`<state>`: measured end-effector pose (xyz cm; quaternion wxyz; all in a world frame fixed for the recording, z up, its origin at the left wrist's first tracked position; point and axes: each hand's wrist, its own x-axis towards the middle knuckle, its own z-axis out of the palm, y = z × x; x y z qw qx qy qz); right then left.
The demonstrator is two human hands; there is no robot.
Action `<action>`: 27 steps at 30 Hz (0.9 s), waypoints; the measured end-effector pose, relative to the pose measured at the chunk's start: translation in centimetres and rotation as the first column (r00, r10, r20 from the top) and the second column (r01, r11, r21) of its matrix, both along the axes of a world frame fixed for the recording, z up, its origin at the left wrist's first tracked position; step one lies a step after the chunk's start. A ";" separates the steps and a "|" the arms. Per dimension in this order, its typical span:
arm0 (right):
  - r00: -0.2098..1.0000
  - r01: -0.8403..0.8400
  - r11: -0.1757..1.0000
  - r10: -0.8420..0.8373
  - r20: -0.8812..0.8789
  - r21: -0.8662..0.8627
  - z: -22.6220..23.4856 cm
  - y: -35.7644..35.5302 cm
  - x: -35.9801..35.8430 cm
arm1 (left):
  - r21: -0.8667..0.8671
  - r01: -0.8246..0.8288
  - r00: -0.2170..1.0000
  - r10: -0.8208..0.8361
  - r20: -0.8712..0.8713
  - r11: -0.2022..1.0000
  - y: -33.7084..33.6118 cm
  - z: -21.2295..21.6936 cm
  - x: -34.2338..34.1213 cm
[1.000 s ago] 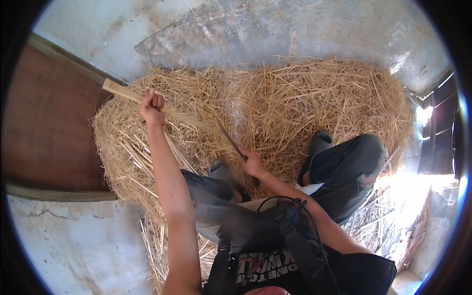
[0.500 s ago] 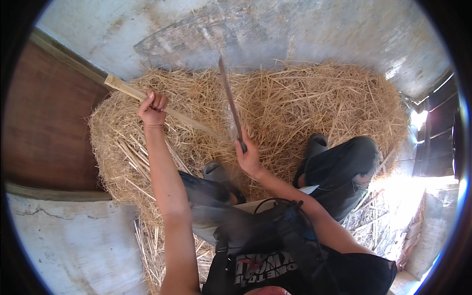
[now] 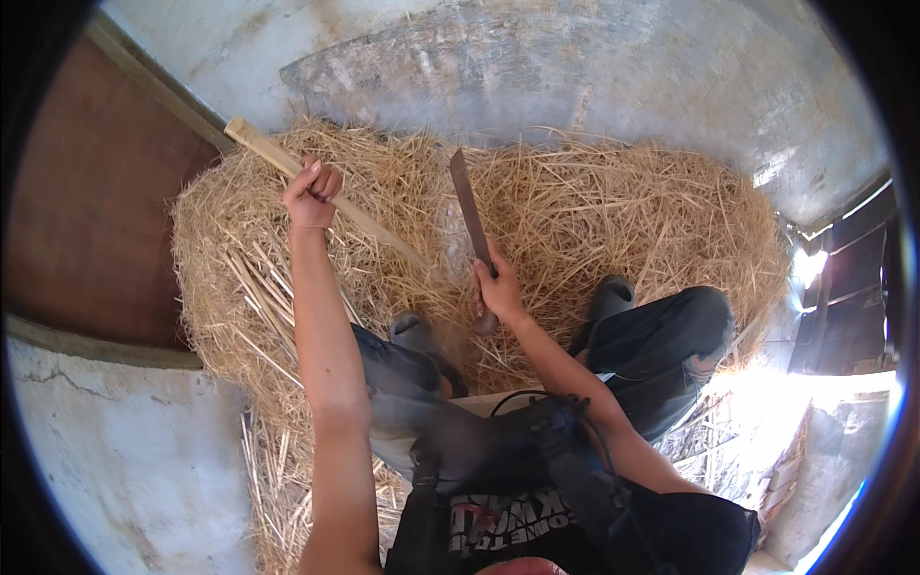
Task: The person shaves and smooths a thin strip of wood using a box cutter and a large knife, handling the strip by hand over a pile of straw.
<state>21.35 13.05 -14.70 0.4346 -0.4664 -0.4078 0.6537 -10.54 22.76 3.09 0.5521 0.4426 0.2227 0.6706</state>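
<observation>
My left hand [image 3: 312, 195] is closed in a fist round a pale bamboo or wooden stick [image 3: 369, 226], which slants from upper left to lower right over the straw. The stick's thick end sticks out beyond the fist, and its thin end fades into the straw. My right hand [image 3: 500, 288] grips a machete [image 3: 467, 196] by its handle, whose rounded end shows below the fingers. The long dark blade points up and slightly left, apart from the stick.
A thick heap of straw [image 3: 632, 206] lies before me, with several thin pale sticks [image 3: 264, 287] near my left forearm. Behind it stands a grey wall [image 3: 613, 67]. A brown wooden panel [image 3: 105, 201] is at left. My boots [image 3: 613, 292] rest among the straw.
The machete has tilted a little and its blade tip has come lower and right, with its broad side now showing more. Both hands sit slightly further right in view; the stick remains held.
</observation>
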 end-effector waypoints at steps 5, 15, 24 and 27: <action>0.999 -0.008 0.977 0.017 0.044 -0.213 -4.1 -0.2 1.0 | -0.010 -0.012 1.000 0.012 0.014 1.000 -0.4 0.5 0.4; 0.829 -0.336 0.693 -0.104 -0.550 -0.638 -8.6 -3.8 -3.1 | 0.005 -0.029 0.999 0.029 0.029 1.000 -1.0 0.8 -0.3; 0.754 -0.481 0.775 0.127 -0.644 -0.409 2.4 -3.2 -4.8 | -0.022 -0.123 0.992 0.124 0.030 0.992 -1.9 0.5 -0.7; 0.794 -0.413 0.760 0.032 -0.607 -0.501 -2.7 -4.4 -4.7 | -0.010 -0.124 0.992 0.124 0.017 0.992 -2.3 0.8 -0.9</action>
